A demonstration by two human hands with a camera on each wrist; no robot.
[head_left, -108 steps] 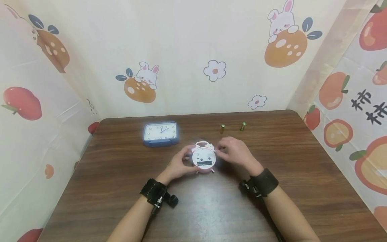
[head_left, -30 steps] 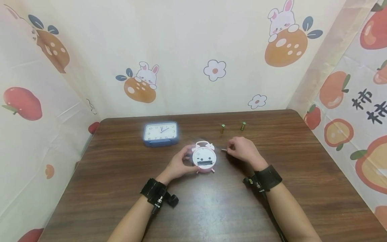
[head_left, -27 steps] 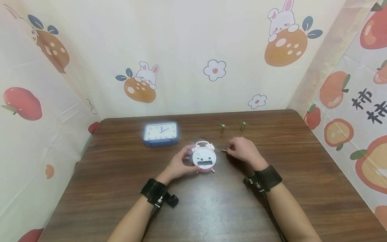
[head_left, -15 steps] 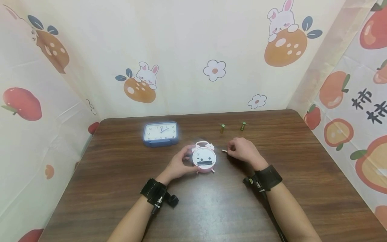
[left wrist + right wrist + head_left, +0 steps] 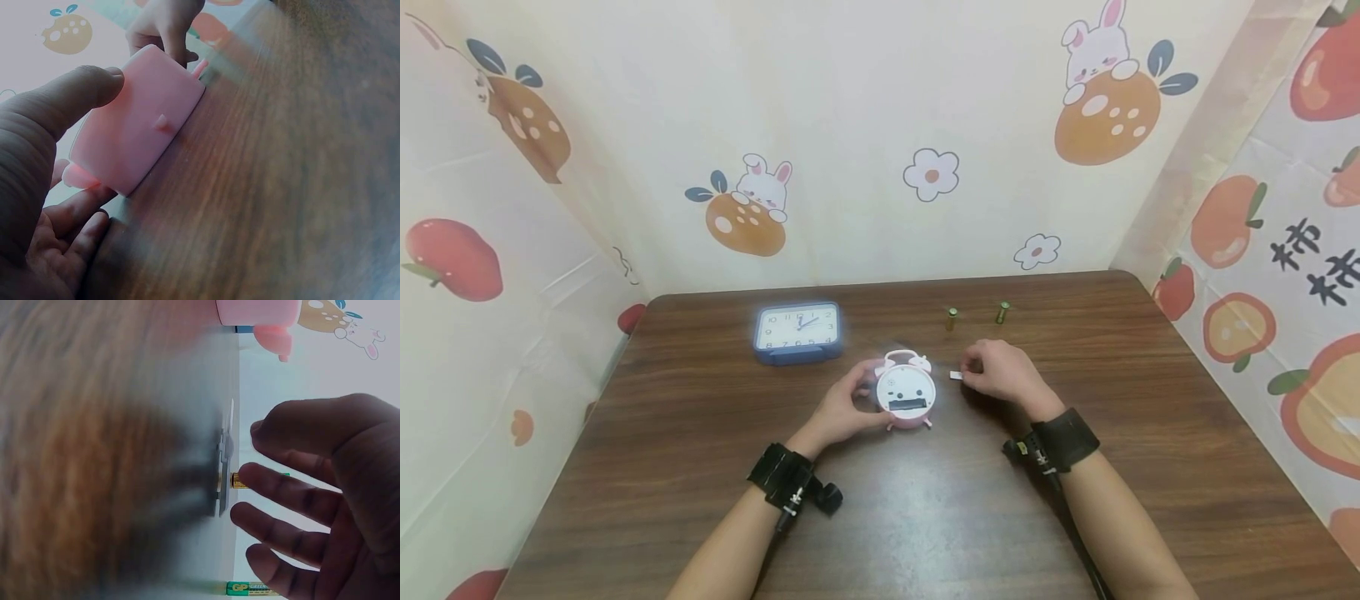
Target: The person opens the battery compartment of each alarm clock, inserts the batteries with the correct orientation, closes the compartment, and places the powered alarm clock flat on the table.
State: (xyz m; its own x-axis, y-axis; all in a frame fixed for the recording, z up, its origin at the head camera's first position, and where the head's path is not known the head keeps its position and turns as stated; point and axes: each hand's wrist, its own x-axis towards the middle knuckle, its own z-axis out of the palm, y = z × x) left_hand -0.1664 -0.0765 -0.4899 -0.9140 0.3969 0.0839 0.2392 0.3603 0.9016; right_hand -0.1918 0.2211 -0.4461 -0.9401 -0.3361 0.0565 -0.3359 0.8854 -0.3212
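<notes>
A small pink alarm clock with a white back (image 5: 906, 383) lies face down on the brown table, its dark battery slot uncovered. My left hand (image 5: 847, 406) grips the clock's side, thumb near the feet and fingers by the bells; in the left wrist view the thumb (image 5: 94, 87) presses the pink casing (image 5: 137, 119). My right hand (image 5: 996, 369) is just right of a small white battery cover (image 5: 956, 376). In the right wrist view this cover (image 5: 224, 469) lies flat on the table, with the loosely bent fingers (image 5: 275, 487) just above it and apart from it.
Two green and gold batteries stand upright behind my right hand, one battery (image 5: 952, 319) nearer the middle and another battery (image 5: 1003, 313) further right. A blue rectangular clock (image 5: 798, 354) stands at the back left. A patterned cloth wall (image 5: 857, 208) rises behind the table's far edge.
My right hand has moved right, away from the clock, with the battery cover. The cover has tipped from edge-on to flat, and the fingers have let go. The left hand stays put.
</notes>
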